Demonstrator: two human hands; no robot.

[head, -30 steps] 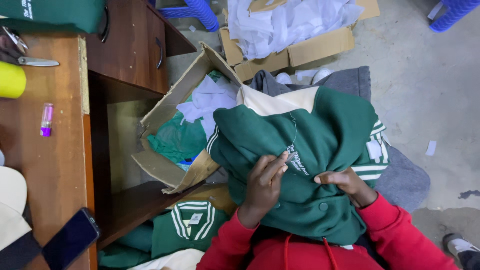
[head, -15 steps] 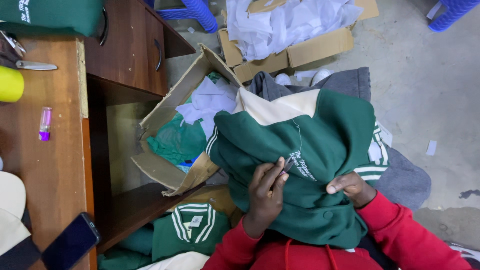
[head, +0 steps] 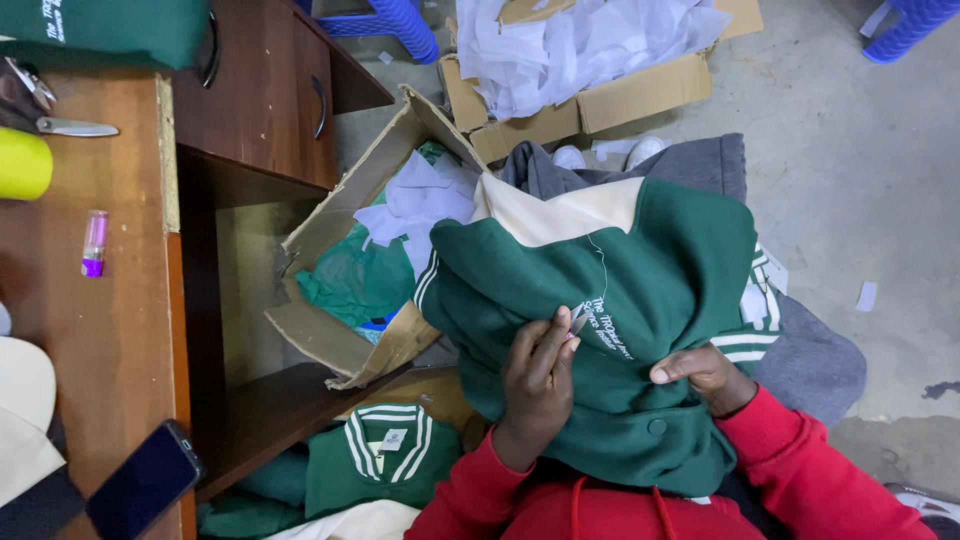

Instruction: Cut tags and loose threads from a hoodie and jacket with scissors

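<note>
Green jacket [head: 640,290] with cream shoulder panel and white embroidery, bunched on the person's lap at centre frame; the left hand [head: 538,375], at 7 o'clock of the embroidery, has fingers closed in a pinch on a small metal thread snip [head: 578,320] touching the stitched area. Right hand [head: 705,375], at 4 o'clock of the embroidery, lies curled with fingertips pressed into the cloth, gripping a fold. Torn cardboard box [head: 345,270] of green and white scraps at 9 o'clock; wooden desk [head: 110,330] beyond it.
</note>
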